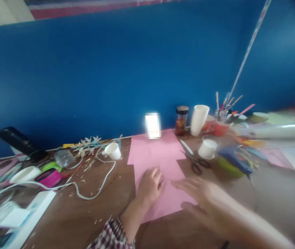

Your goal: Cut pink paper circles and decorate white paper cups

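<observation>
My left hand [151,185] rests on a sheet of pink paper [173,202], its fingers curled in and closed. Whatever those fingers hold, if anything, is hidden from me. My right hand [199,195] is smeared by motion over the sheet's right side, its fingers stretched out and the thumb apart. I see nothing in it. More pink paper [168,147] lies beyond, under a blurred-out bright object [153,126]. Right of the paper are dark-handled scissors [196,166] and a white pen-like tool [187,147].
A blue tape dispenser [237,159], a white cup [208,148], a lidded jar [181,121] and a tall white cup [199,120] stand on the right. At left, a white cable [85,197] loops near a power strip [30,221] and a small cup [113,151]. A blue wall [111,69] closes the back.
</observation>
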`<action>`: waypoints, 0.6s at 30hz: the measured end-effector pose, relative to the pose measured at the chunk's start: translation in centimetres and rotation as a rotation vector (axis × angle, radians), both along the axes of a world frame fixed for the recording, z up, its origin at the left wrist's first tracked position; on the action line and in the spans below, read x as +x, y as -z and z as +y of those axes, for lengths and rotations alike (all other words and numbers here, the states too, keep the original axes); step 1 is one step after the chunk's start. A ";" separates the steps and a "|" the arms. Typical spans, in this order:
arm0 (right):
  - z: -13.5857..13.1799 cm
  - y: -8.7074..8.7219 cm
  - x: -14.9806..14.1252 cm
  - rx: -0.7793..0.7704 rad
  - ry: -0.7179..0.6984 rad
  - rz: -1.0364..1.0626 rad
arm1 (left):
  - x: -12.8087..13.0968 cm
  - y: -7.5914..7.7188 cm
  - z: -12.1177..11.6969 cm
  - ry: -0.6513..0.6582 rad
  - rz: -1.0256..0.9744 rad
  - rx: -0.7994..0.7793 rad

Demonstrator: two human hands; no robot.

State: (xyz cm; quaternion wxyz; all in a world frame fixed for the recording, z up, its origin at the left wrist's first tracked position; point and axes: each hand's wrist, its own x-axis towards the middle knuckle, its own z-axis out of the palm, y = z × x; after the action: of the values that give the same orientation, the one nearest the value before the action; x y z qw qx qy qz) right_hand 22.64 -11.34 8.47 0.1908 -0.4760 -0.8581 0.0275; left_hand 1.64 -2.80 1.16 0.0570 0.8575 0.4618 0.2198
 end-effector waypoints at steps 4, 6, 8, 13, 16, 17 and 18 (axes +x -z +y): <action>4.9 2.6 -2.7 0.082 0.092 -0.184 | -0.1 0.3 0.1 0.001 -0.040 0.051; 6.4 3.3 -3.5 0.046 0.082 -0.234 | -0.2 0.5 0.2 0.013 -0.047 0.049; 7.6 3.6 -3.7 0.005 0.098 -0.275 | -0.2 0.4 0.3 0.023 -0.044 0.028; 10.4 3.2 -2.4 -0.036 0.184 -0.320 | -0.2 0.0 0.3 0.029 -0.021 0.004; 11.5 3.0 -1.9 -0.047 0.219 -0.348 | -0.2 -0.2 0.3 0.031 -0.028 -0.010; 11.7 2.9 -1.9 -0.053 0.225 -0.359 | -0.2 -0.2 0.3 0.030 -0.031 -0.010; 11.9 2.9 -1.8 -0.060 0.234 -0.369 | -0.3 -0.1 0.3 0.029 -0.031 -0.010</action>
State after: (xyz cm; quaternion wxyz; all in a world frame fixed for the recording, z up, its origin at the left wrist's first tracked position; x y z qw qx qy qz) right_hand 20.84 0.51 5.56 0.0183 -0.5747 -0.8162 -0.0566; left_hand 1.36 -2.45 1.28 0.0715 0.8603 0.4493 0.2299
